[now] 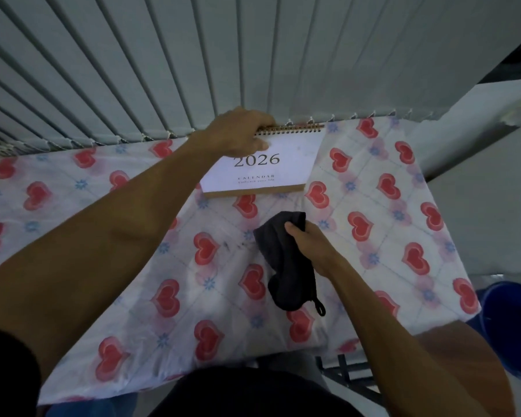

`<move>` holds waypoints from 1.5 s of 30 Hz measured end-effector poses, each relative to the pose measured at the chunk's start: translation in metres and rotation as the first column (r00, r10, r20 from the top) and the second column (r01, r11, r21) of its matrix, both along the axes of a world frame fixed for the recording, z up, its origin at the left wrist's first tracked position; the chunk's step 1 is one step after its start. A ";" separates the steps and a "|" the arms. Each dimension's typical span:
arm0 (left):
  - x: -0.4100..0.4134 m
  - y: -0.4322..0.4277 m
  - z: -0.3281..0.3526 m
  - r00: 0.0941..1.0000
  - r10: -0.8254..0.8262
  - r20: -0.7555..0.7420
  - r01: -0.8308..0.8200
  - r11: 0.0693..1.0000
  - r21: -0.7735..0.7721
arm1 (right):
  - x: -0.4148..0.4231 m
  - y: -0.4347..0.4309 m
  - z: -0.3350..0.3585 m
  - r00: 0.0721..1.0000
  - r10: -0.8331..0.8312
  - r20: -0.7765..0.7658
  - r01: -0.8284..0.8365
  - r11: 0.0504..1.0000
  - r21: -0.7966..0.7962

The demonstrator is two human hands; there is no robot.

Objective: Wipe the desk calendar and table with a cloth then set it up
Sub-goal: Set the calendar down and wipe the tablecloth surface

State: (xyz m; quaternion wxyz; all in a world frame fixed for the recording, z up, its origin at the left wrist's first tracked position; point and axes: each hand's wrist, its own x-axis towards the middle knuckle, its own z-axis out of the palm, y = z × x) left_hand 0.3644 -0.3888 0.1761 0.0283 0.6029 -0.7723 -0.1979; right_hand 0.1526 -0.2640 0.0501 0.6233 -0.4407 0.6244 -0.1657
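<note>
left hand (238, 132) gripping calendar (271, 167) top, right hand (309, 243) clutching dark cloth (286, 266)

Dim, bluish light; calendar (265, 164) page glares white; soft focus; wide-angle bending at edges.

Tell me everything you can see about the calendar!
The desk calendar has a white cover printed "2026" and "CALENDAR", a brown cardboard-looking base edge, and coppery spiral rings along its top. It sits at the far side of the table, on the heart-patterned tablecloth, close to the ribbed wall. The left hand grips its top left corner at the rings. Nothing else touches it.
</note>
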 end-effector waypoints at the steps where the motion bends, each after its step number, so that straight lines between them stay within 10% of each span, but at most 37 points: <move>1: 0.003 0.000 -0.002 1.000 0.009 -0.010 -0.009 1.000 -0.012 | 0.002 -0.002 -0.001 1.000 0.021 -0.016 -0.021 1.000 -0.004; 10: 0.019 0.040 -0.041 0.991 0.134 -0.007 -0.122 0.878 -0.463 | 0.019 -0.021 -0.010 0.993 0.116 -0.007 -0.116 0.993 0.001; 16: 0.000 0.137 -0.084 0.793 0.427 -0.434 -0.606 0.489 -0.628 | 0.027 -0.031 -0.018 0.981 0.192 -0.036 -0.193 0.981 -0.018; 20: -0.023 0.200 -0.170 0.701 0.648 -0.297 -0.713 0.641 -0.284 | 0.041 -0.035 -0.030 0.919 0.294 -0.262 -0.336 0.933 -0.131; 26: -0.027 0.211 -0.215 0.780 0.626 0.015 -0.623 0.778 -0.089 | 0.050 -0.011 -0.048 0.766 -0.021 -0.643 -0.432 0.724 -0.538; 30: -0.014 0.215 -0.221 0.795 0.599 0.096 -0.592 0.801 -0.088 | 0.055 0.018 -0.068 0.571 0.148 -0.807 -0.761 0.464 -0.454; 33: -0.003 0.225 -0.225 0.800 0.590 0.111 -0.579 0.807 -0.117 | 0.048 0.008 -0.080 0.495 0.154 -0.855 -0.803 0.456 -0.383; 38: -0.005 0.224 -0.224 0.786 0.609 0.105 -0.598 0.793 -0.120 | 0.045 0.012 -0.085 0.543 -0.117 -0.832 -0.559 0.689 -0.461; 45: -0.008 0.222 -0.226 0.780 0.610 0.141 -0.596 0.792 -0.129 | 0.059 0.045 -0.089 0.614 0.115 -0.781 -0.758 0.362 -0.543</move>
